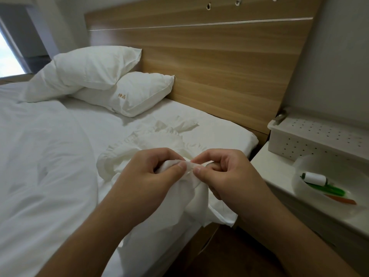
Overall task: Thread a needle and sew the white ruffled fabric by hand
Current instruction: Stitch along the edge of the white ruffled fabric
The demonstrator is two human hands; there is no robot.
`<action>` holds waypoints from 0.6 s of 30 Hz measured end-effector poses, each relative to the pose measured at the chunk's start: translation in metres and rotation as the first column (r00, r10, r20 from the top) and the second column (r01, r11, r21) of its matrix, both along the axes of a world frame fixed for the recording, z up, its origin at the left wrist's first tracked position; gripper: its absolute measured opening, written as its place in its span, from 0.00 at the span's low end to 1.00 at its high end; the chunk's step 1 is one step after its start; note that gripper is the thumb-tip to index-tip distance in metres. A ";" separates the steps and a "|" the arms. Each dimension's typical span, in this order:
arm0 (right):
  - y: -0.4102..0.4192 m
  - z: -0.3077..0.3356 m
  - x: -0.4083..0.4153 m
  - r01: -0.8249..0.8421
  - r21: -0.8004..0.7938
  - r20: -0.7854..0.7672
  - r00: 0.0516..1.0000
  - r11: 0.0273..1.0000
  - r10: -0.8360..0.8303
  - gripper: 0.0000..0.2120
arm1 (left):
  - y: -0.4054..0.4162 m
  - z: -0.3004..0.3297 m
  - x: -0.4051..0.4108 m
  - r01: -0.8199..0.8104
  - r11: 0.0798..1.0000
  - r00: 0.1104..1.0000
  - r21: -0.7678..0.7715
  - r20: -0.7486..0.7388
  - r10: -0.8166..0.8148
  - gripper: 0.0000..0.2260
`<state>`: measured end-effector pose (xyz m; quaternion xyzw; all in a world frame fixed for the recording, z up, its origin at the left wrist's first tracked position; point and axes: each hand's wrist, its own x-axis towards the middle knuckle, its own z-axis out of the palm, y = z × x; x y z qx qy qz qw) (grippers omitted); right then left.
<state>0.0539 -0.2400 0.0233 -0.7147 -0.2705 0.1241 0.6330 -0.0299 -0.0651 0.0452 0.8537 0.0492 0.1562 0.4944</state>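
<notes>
The white ruffled fabric [159, 140] lies bunched on the bed's near right corner, and one fold of it hangs over the edge. My left hand [147, 176] pinches a raised fold of it between thumb and forefinger. My right hand [225, 176] pinches the same fold right beside it, thumb against forefinger, the other fingers curled. The needle is too small to make out between the fingertips. A faint thread seems to hang below my right hand. A white thread spool [314, 178] lies in a round clear dish [299, 188] on the bedside table.
Two white pillows [111, 80] lean against the wooden headboard [219, 66]. A white duvet [40, 152] covers the bed's left. On the bedside table, a white perforated box [311, 136] stands behind the dish, which also holds a green tool [327, 189] and an orange tool [342, 199].
</notes>
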 end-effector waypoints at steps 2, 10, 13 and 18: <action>-0.001 0.000 0.001 -0.017 0.009 -0.020 1.000 1.000 0.018 0.06 | 0.000 0.000 0.000 -0.007 1.000 1.000 -0.004 0.001 0.007 0.08; -0.003 0.001 0.002 -0.034 0.051 -0.064 0.997 0.998 0.037 0.07 | -0.001 0.003 -0.001 -0.016 1.000 1.000 0.024 0.011 0.015 0.04; -0.004 0.001 0.003 -0.065 0.090 -0.096 0.993 0.994 0.074 0.08 | 0.001 0.002 0.000 -0.031 0.999 1.000 0.037 0.004 0.031 0.05; -0.007 0.001 0.008 -0.130 0.123 -0.145 0.978 0.984 0.147 0.05 | 0.003 0.002 0.000 -0.023 0.999 1.000 0.037 -0.007 0.023 0.05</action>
